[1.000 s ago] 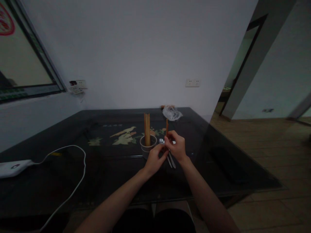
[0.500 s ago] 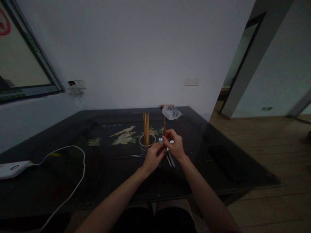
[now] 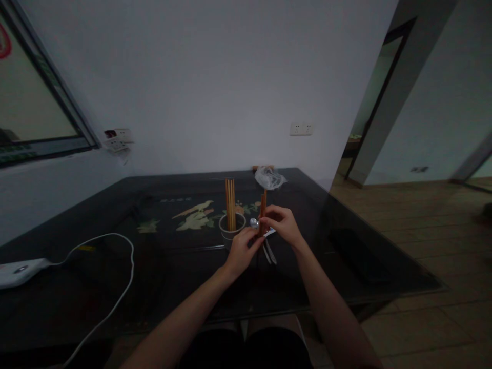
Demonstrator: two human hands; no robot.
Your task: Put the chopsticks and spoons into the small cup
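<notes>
Both my hands meet over a dark glass table. My right hand pinches upright brown chopsticks near their lower part. My left hand is closed just below and left of them, its fingertips against the same chopsticks. A shiny metal spoon bowl shows between the hands, and metal handles lie on the table under them. Just left stands a small round cup holding several upright chopsticks.
A crumpled clear plastic bag lies at the table's far edge. A white device with a white cable sits at the left. A dark flat object lies at the right. Wooden floor and a doorway are at the right.
The chopsticks in my right hand have tilted slightly and my right hand has shifted a little right and opened its wrist outward. My left hand stays by the cup.
</notes>
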